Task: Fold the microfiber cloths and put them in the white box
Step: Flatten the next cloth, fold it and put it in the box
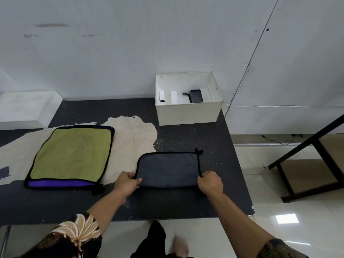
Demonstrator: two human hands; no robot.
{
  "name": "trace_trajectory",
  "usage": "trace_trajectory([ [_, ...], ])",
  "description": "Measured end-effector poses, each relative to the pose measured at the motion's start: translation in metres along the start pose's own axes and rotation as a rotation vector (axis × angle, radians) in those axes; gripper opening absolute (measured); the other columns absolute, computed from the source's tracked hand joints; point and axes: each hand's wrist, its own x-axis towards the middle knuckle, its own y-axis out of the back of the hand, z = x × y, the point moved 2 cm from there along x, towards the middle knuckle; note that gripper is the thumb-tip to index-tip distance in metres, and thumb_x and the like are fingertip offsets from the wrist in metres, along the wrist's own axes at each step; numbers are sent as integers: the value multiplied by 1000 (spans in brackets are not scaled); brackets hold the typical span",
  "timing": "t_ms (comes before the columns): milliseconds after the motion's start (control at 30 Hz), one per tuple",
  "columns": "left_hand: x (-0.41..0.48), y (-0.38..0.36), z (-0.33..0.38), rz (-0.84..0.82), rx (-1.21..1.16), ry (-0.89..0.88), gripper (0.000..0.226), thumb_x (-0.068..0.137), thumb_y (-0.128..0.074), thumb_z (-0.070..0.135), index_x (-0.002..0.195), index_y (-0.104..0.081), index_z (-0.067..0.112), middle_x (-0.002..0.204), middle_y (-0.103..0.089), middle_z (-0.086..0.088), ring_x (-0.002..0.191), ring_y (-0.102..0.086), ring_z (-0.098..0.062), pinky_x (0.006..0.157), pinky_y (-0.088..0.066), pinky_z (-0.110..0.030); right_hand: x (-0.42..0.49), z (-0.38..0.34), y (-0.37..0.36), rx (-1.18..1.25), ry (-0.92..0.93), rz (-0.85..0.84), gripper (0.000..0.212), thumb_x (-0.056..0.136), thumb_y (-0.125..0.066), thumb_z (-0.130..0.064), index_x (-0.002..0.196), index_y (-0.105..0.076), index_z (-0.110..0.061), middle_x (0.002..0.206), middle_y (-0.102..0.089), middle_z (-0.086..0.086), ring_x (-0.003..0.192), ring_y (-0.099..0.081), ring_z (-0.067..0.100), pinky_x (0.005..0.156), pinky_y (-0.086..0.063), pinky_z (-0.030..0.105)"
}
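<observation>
Centrally, grey cloth (168, 169) with black trim lies folded in half on dark table (214, 146), near front edge. Left hand (127, 183) pinches its near-left corner; right hand (210, 183) pinches near-right corner. Green cloth (72, 154) lies flat to left, atop purple cloth (59, 183), over pale worn patch of tabletop. White box (188, 113) sits at far end, folded dark cloth (195, 96) inside. Black metal frame (316, 155) stands right of table.

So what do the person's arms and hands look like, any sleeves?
Both the left hand and right hand are bare, no gloves. The short left sleeve is black with cream and gold fan-like prints; the right sleeve shows similar dark patterned fabric.
</observation>
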Motion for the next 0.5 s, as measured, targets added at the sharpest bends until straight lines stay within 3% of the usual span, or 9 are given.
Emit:
trace_trajectory([
  [133,-9,-3,-3,-33,104,20,46,80,-79,19,116,-53,8,103,-65,-11,76,-66,-22,71,-53,-32,-9,12,-2,31,-18,52,17,90,-56,-22,91,-66,-9,96,-68,10,87,-62,29,75,-49,32],
  [233,-19,-1,4,68,405,-61,52,76,-80,33,116,-54,13,111,-62,-8,98,-63,-28,79,-49,-32,-13,8,-1,20,0,95,24,91,-61,-34,94,-67,-10,95,-68,8,94,-64,29,82,-51,35],
  [367,-37,-14,27,200,649,-458,48,84,-70,27,127,-50,19,122,-49,-9,106,-57,-28,85,-51,-39,-8,1,3,22,-8,84,38,85,-68,-48,92,-65,-11,91,-67,5,89,-65,27,69,-48,31],
  [500,-44,-42,31,-81,959,-793,63,87,-66,30,143,-38,27,136,-37,-4,120,-47,-25,97,-47,-38,-1,-2,5,25,-40,24,38,80,-72,-45,89,-67,-9,93,-70,9,87,-66,28,69,-51,32],
])
